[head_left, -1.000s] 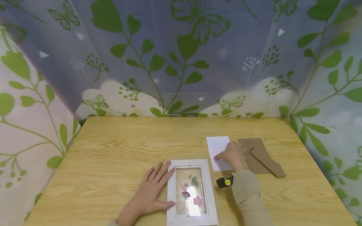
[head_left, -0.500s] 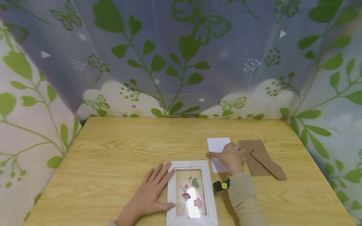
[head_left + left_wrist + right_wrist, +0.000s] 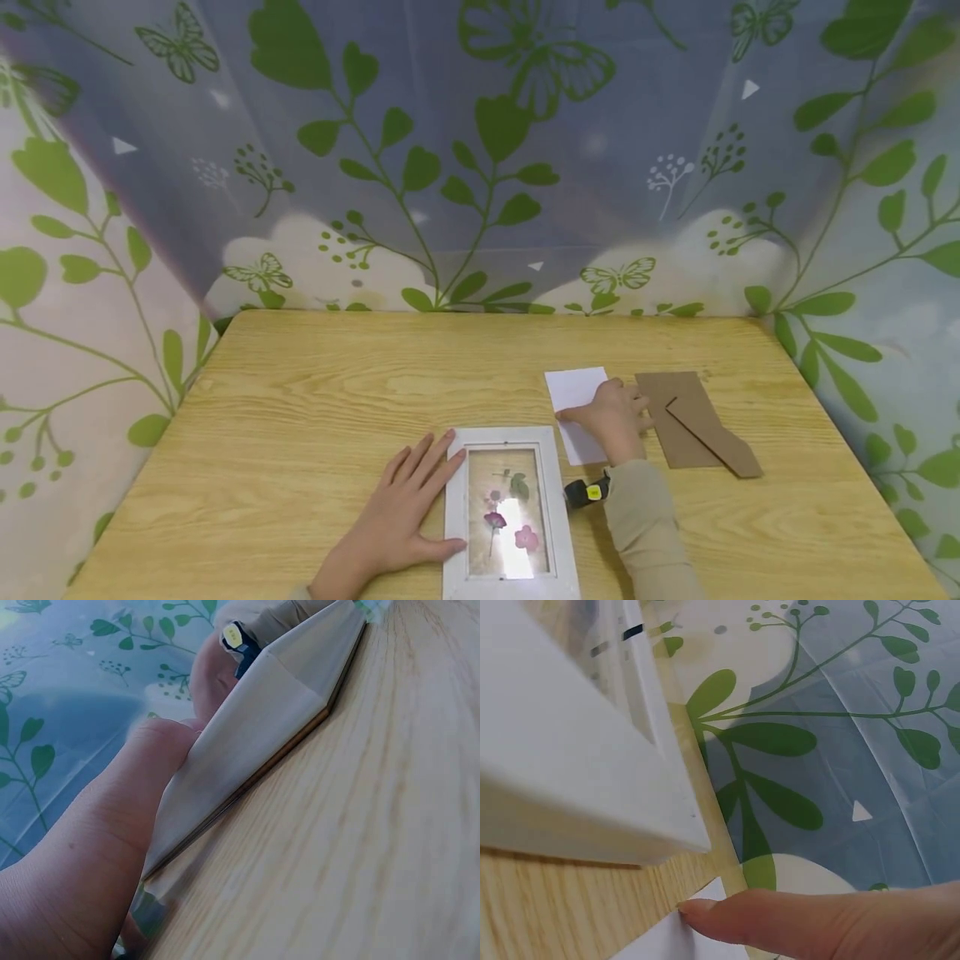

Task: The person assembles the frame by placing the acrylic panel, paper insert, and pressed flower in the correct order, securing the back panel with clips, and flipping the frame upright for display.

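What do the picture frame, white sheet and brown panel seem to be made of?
Picture frame: perhaps painted wood or plastic, smooth white, brown layer along its lower edge. White sheet: probably paper or thin card, matt and flat. Brown panel: likely fibreboard or cardboard, given its dull, even brown.

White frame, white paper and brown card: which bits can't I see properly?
White frame: head view, its near end is cut off by the bottom edge.
White paper: head view, the right hand covers part of it.
Clear pane: head view, bright glare hides what is behind.
Brown card: head view, its slanting flap hides what lies underneath.
Yellow label: head view, too small to read.
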Demonstrator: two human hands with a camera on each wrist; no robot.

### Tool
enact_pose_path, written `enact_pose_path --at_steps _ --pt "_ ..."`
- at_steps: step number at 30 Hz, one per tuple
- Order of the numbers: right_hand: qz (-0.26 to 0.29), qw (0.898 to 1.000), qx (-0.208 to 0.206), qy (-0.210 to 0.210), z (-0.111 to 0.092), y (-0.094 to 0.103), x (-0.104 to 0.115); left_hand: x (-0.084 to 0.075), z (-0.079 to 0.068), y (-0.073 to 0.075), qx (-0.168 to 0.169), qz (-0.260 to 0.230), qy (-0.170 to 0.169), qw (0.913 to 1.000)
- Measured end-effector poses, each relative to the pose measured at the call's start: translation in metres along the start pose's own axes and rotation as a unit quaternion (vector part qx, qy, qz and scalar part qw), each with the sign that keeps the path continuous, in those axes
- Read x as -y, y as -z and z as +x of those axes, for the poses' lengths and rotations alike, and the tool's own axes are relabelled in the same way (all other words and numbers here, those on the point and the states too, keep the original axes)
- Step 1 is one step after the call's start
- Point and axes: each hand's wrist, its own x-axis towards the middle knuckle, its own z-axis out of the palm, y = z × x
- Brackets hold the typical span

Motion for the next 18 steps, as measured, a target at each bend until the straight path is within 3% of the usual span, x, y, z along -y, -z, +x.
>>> enact_pose_path --at_steps 13,18 --pt "0.042 0.999 0.004 0.005 0.0 0.005 -0.008 -0.001 0.001 0.002 0.007 -0.012 0.005 0.9999" --pt "0.094 0.995 -0.005 0.03 0.003 0.004 -0.012 -0.001 0.001 0.002 0.005 -0.01 0.004 0.9999"
